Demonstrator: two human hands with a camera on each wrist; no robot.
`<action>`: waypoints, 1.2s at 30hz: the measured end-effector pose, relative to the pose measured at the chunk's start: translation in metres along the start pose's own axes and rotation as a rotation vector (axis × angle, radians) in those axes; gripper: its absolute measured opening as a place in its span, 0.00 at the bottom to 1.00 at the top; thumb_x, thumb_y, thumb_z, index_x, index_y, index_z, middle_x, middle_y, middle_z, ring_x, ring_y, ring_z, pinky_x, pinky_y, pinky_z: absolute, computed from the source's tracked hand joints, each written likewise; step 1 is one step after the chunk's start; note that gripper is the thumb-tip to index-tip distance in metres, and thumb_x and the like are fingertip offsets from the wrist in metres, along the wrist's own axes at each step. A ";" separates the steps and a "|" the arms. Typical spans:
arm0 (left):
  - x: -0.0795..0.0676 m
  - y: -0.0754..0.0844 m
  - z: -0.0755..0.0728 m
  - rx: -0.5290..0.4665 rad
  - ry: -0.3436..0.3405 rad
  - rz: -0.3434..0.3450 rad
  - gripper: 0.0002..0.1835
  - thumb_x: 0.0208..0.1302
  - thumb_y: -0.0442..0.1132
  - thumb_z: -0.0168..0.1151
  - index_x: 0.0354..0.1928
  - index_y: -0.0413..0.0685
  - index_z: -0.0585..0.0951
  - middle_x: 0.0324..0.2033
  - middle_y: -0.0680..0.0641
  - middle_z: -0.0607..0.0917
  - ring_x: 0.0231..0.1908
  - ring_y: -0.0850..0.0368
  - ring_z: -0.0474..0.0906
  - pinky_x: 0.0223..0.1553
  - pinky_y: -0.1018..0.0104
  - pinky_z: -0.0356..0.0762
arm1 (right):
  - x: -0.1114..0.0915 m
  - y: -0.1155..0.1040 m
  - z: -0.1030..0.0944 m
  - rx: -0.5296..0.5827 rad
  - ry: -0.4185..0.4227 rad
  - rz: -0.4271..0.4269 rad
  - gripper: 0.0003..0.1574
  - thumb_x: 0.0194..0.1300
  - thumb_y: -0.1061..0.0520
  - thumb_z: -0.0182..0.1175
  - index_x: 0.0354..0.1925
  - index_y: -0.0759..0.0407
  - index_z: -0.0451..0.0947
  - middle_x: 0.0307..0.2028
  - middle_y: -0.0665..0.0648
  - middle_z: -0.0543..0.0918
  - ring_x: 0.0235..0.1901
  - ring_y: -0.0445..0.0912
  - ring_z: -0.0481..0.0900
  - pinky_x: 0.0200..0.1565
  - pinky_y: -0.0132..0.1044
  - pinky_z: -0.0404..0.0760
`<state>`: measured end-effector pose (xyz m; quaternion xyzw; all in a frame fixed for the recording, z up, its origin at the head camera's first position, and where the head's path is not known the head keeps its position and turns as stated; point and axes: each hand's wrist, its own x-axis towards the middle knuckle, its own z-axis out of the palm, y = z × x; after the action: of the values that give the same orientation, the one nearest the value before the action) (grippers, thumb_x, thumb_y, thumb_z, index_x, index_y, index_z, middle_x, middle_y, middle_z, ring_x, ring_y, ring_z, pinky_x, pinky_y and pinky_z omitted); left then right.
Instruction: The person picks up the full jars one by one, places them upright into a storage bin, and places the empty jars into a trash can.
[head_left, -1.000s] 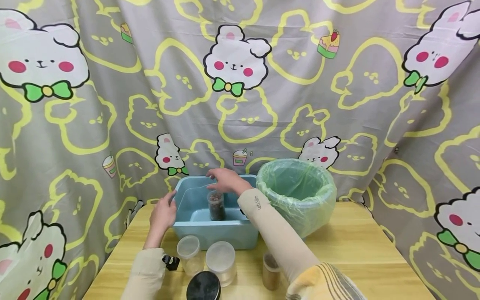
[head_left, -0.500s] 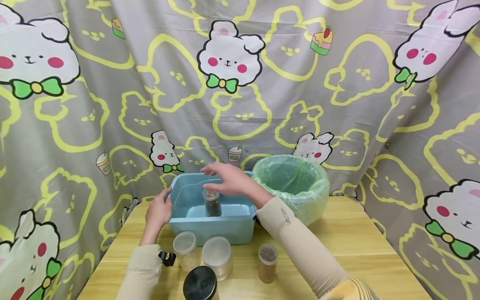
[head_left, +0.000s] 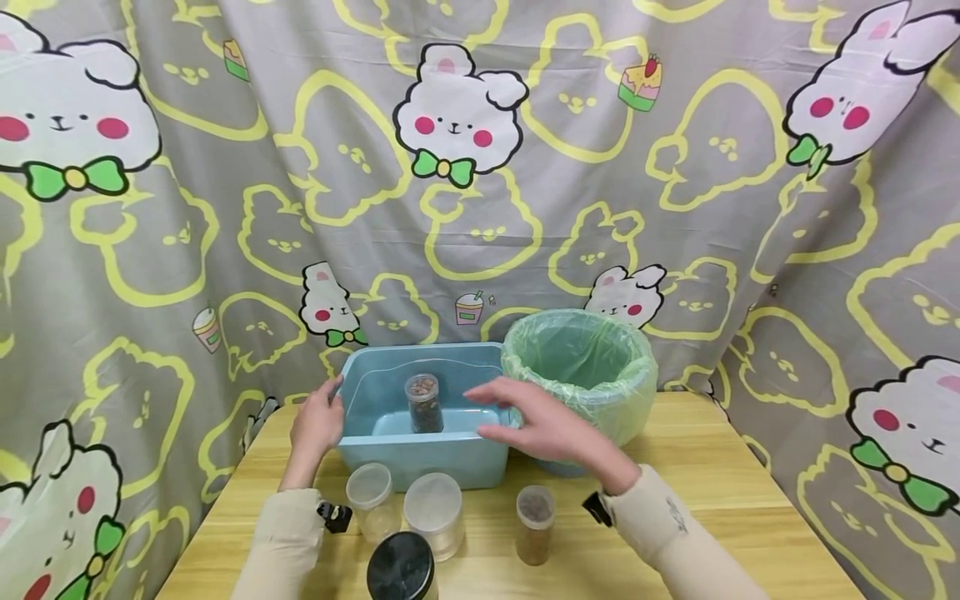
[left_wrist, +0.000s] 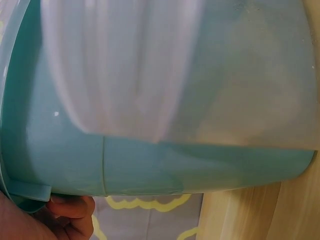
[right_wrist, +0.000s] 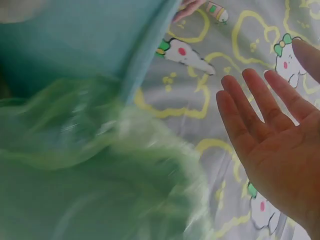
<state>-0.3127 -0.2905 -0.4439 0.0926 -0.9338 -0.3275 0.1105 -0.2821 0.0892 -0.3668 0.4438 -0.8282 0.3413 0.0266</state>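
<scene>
My left hand (head_left: 318,423) grips the left rim of a blue plastic tub (head_left: 423,460). The left wrist view shows its fingers (left_wrist: 75,207) curled under the tub's rim. Inside the tub stands a clear jar (head_left: 425,406) filled with dark, brownish bits, upright and apart from both hands. My right hand (head_left: 536,421) hovers over the tub's front right corner, in front of the bin. Its fingers (right_wrist: 260,95) are spread and hold nothing.
A bin with a green plastic liner (head_left: 637,383) stands right of the tub. In front are two clear lidded jars, one tall (head_left: 375,508) and one wide (head_left: 435,521), a black-lidded jar (head_left: 401,567) and a jar of brown contents (head_left: 535,529). A patterned curtain (head_left: 487,233) hangs behind.
My right hand has moved away from above the jar in the tub, rightward and toward me, leaving that jar standing in full view. My left hand stays on the tub's rim.
</scene>
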 end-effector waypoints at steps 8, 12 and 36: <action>0.002 -0.001 0.000 -0.001 -0.009 -0.003 0.28 0.82 0.41 0.38 0.80 0.44 0.61 0.72 0.27 0.66 0.66 0.25 0.68 0.53 0.34 0.74 | -0.057 0.029 0.002 0.101 0.054 0.061 0.28 0.73 0.46 0.64 0.66 0.51 0.76 0.60 0.49 0.84 0.60 0.47 0.82 0.62 0.46 0.81; 0.001 -0.001 -0.001 -0.001 -0.004 -0.002 0.28 0.82 0.41 0.38 0.80 0.45 0.61 0.72 0.26 0.67 0.66 0.25 0.69 0.52 0.34 0.74 | -0.077 0.043 0.007 0.126 0.065 0.094 0.27 0.74 0.46 0.63 0.66 0.52 0.77 0.58 0.50 0.84 0.59 0.51 0.82 0.60 0.46 0.81; 0.000 -0.001 0.001 -0.016 -0.017 -0.008 0.28 0.83 0.42 0.37 0.80 0.45 0.60 0.74 0.27 0.65 0.69 0.24 0.65 0.59 0.29 0.70 | -0.117 0.072 0.049 0.366 -0.085 0.164 0.36 0.72 0.50 0.67 0.72 0.58 0.69 0.65 0.65 0.78 0.60 0.55 0.81 0.60 0.46 0.83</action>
<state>-0.3124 -0.2906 -0.4450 0.0924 -0.9316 -0.3364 0.1020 -0.2528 0.1715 -0.4838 0.3862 -0.7862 0.4679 -0.1176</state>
